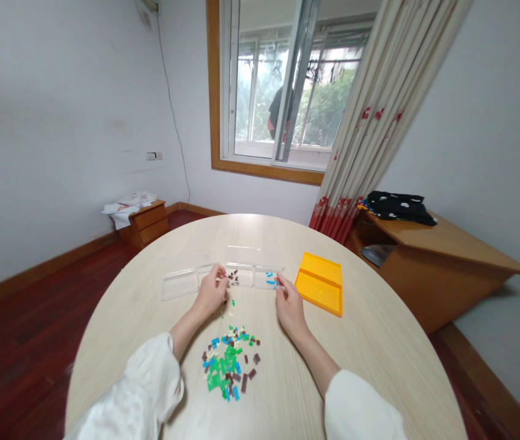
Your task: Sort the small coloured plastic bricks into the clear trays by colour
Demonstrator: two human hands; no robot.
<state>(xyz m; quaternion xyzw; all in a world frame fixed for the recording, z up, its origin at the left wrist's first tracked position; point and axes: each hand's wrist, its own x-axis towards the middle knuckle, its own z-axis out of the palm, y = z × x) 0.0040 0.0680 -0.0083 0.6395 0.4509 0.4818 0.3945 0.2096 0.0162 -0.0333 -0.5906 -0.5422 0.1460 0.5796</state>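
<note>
My left hand (212, 289) is closed in a pinch at the left end of a clear compartment (244, 279) with small brown bricks (233, 276) in it. What its fingertips hold, if anything, is too small to name. My right hand (289, 300) has its fingers closed at the right edge of another clear compartment (260, 283), beside small blue bricks (270, 278) lying inside. Its fingertips partly hide whatever is between them. Nearer to me, between my forearms, lies a loose pile of green, brown, blue and cream bricks (223, 362).
Another clear plastic box (179, 285) lies left of my left hand. An opened yellow case (319, 283) is right of my right hand. All stand on a round pale table (369, 366). A wooden desk (443, 244) with dark cloth is beyond, at right.
</note>
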